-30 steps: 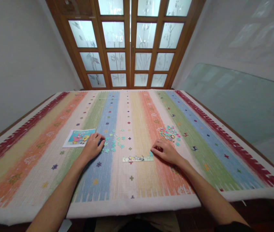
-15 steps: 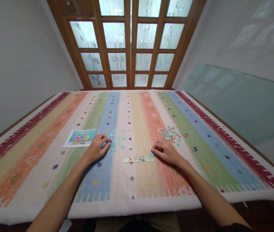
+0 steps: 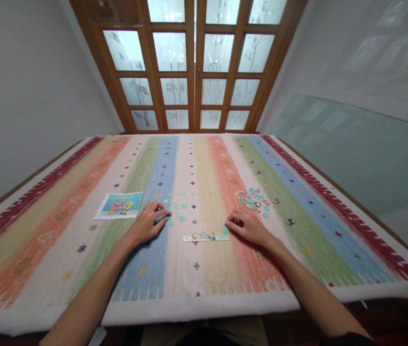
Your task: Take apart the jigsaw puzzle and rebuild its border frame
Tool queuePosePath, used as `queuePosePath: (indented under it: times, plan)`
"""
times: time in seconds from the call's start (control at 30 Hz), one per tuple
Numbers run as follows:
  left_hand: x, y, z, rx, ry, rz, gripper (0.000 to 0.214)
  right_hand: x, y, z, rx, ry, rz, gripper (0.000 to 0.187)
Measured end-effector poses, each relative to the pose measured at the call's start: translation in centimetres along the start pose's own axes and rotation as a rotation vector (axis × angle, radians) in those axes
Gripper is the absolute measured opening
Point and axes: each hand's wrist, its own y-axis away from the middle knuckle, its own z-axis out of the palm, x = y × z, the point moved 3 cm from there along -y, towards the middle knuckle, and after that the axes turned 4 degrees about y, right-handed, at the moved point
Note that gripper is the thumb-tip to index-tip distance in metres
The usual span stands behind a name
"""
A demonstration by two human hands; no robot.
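Observation:
My left hand [image 3: 149, 224] rests on the striped cloth [image 3: 204, 288] with its fingers curled over a few teal puzzle pieces at the edge of a loose scatter [image 3: 175, 207]. What sits under the fingertips is too small to name. My right hand [image 3: 247, 225] lies palm down, fingers bent, its fingertips at the right end of a short joined strip of puzzle pieces [image 3: 206, 236]. A heap of mixed coloured pieces [image 3: 252, 199] lies just beyond the right hand. A cartoon reference picture [image 3: 118, 205] lies left of my left hand.
The cloth covers a large table up to wooden doors with frosted glass panes [image 3: 193, 67] at the far end. A glass sheet [image 3: 355, 154] leans along the right wall. The table's front edge is close to my body.
My left hand has slid to the right across the scattered teal pieces and its fingers have curled more. The right hand has hardly moved.

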Motion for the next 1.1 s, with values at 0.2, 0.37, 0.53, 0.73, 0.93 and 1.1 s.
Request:
queuePosePath:
  times: [0.2, 0.37, 0.53, 0.73, 0.93, 1.1]
  plan:
    - [0.2, 0.0, 0.2, -0.058, -0.006, 0.024, 0.031, 0.0, 0.0, 0.0, -0.008, -0.005, 0.0, 0.023]
    - [0.4, 0.0, -0.2, -0.023, 0.028, -0.012, 0.024, -0.1, 0.0, -0.1, -0.01, 0.0, 0.001, 0.021]
    - [1.1, -0.2, -1.1, 0.021, 0.213, -0.098, 0.018, -0.1, -0.1, -0.1, -0.002, 0.007, -0.002, 0.021]
    - [2.6, -0.5, -1.1, 0.034, 0.497, -0.197, 0.021, 0.0, 0.0, 0.0, -0.007, 0.017, -0.004, 0.021]
    - [4.3, -0.3, 1.1, -0.093, 0.705, -0.296, 0.022, 0.0, 0.0, -0.1, -0.017, 0.024, -0.004, 0.019]
    - [5.1, -0.3, 2.0, -0.133, 0.59, -0.233, 0.022, 0.0, 0.0, -0.1, -0.015, 0.021, -0.009, 0.02]
